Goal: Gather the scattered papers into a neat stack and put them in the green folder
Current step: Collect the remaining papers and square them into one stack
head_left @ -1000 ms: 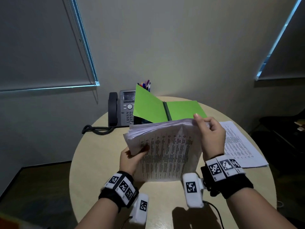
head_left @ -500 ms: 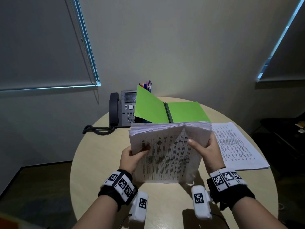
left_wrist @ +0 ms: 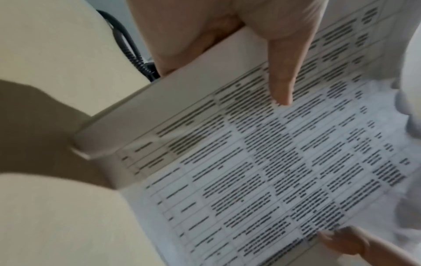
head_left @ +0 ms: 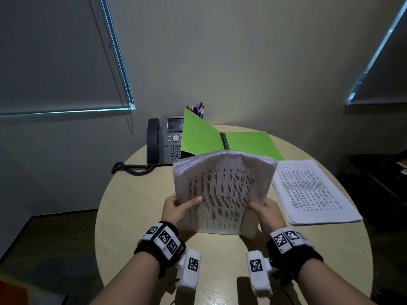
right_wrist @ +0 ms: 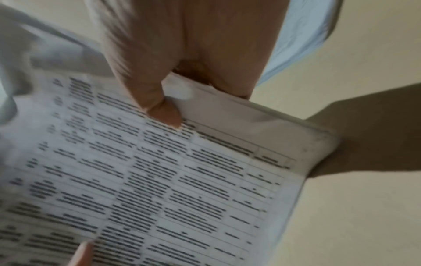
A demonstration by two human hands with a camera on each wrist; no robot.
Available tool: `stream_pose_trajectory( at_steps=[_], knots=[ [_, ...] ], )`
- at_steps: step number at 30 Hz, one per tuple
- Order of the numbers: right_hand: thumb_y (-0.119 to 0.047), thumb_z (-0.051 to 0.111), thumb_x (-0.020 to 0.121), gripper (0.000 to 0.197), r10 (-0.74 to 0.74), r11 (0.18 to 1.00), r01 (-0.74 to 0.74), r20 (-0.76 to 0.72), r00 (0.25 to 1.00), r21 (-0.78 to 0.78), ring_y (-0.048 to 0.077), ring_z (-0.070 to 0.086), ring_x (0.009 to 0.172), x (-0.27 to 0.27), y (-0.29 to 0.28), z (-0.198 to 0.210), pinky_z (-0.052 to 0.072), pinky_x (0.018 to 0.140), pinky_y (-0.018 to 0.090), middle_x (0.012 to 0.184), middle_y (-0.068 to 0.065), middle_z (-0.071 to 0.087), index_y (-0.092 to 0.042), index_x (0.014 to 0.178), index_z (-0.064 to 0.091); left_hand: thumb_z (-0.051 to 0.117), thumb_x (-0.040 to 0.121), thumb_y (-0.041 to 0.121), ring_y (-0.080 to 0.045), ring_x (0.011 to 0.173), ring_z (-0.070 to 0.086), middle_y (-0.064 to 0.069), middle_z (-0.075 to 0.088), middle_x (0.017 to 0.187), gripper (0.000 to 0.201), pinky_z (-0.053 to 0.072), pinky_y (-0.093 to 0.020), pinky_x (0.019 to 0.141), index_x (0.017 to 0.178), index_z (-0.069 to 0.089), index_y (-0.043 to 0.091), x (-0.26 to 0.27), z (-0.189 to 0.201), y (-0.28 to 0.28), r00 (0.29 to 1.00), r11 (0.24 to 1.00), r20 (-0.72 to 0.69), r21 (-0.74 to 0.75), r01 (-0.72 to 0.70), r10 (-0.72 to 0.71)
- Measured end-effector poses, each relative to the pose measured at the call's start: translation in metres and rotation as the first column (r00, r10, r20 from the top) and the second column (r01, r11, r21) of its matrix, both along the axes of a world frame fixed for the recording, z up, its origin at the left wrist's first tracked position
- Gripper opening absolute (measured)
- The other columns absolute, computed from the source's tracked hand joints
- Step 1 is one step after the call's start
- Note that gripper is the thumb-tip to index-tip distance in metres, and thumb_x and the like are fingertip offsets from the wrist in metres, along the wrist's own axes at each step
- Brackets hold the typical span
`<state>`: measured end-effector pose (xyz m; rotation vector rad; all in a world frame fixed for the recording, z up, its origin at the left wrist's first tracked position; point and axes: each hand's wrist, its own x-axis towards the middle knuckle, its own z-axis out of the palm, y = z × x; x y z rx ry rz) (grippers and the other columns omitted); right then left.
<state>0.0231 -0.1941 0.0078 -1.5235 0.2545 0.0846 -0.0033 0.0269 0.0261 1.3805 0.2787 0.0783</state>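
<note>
A thick stack of printed papers stands upright on its lower edge on the round table, bowed at the top. My left hand grips its left side, thumb across the front page. My right hand grips the right side low down, thumb on the print. The green folder lies open behind the stack, its left cover tilted up. More printed sheets lie flat on the table to the right.
A desk phone with a coiled cord sits at the back left. A cup of pens stands behind the folder. The table's front edge is near my wrists; dark furniture stands to the right.
My right hand slid from the stack's top edge down its right side to a low grip. The stack lowered, and its top now bows.
</note>
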Motion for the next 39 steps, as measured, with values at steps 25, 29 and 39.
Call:
stream_pose_trajectory(
  at_steps=[25,29,39],
  knots=[
    [0.003,0.075,0.071,0.019,0.114,0.993,-0.111,0.183,0.977,-0.025,0.014,0.070,0.073,0.009,-0.005,0.033,0.058,0.068,0.024,0.069,-0.006,0.075,-0.013,0.078,0.070,0.080,0.066,0.000,-0.017,0.088,0.066,0.004,0.072,0.083,0.025,0.052,-0.037,0.087,0.082,0.070,0.017,0.004,0.011,0.007,0.999,0.995,0.010,0.099,0.030,-0.032],
    [0.013,0.070,0.072,0.025,0.095,0.995,-0.092,0.310,0.946,-0.024,-0.006,0.067,0.067,0.008,-0.006,0.046,0.055,0.069,0.012,0.064,-0.016,0.073,-0.012,0.077,0.067,0.075,0.071,-0.002,-0.003,0.080,0.070,0.009,0.075,0.077,0.028,0.053,-0.027,0.076,0.085,0.069,0.022,0.001,0.023,0.009,0.989,0.994,0.145,0.103,0.020,-0.035],
    [0.000,0.076,0.072,0.019,0.020,0.998,-0.037,0.268,0.963,0.058,0.001,0.070,0.064,0.000,0.000,0.028,0.055,0.059,0.017,0.064,-0.010,0.074,-0.017,0.075,0.069,0.076,0.069,-0.003,0.002,0.070,0.068,0.014,0.075,0.074,0.032,0.050,-0.028,0.073,0.085,0.069,0.024,0.003,0.013,0.003,0.987,0.997,0.155,0.072,0.026,-0.037]
  ],
)
